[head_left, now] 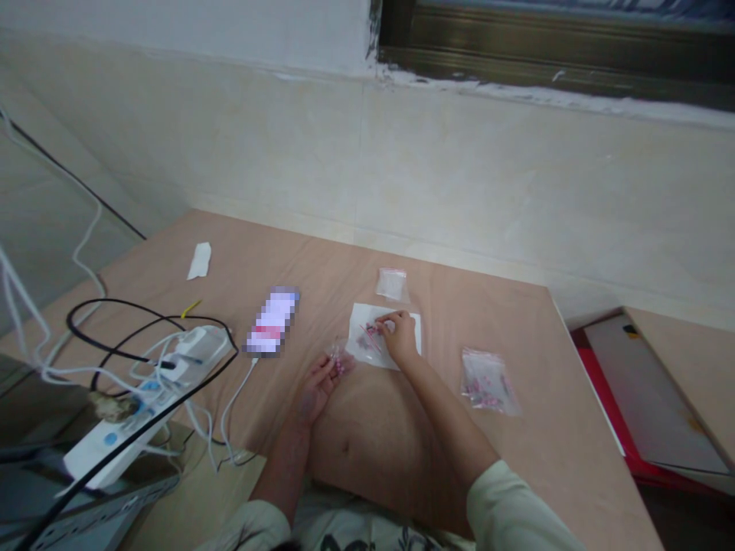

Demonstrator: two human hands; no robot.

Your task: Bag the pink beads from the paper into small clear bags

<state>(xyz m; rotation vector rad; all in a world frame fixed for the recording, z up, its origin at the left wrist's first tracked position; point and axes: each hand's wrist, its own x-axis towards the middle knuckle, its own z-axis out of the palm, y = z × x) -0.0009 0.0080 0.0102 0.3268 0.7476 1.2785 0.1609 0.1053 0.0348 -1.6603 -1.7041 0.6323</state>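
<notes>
My left hand [318,385] pinches the edge of a small clear bag with pink beads [341,362], low over the wooden table [367,428]. Just right of it lies a white sheet of paper [359,321] with small pink and dark pieces [370,337] on it. My right hand [397,334] is over the sheet's right part, thumb and fingertips together at those pieces; what they hold is too small to name. Behind the sheet is a clear zip bag [393,284]. Another zip bag with pink pieces [488,381] lies to the right.
A phone [272,321] with a white cable lies left of my hands. Further left are a white power strip [200,348], tangled cables and a paper scrap [199,261]. A tiled wall [356,168] borders the table's back edge.
</notes>
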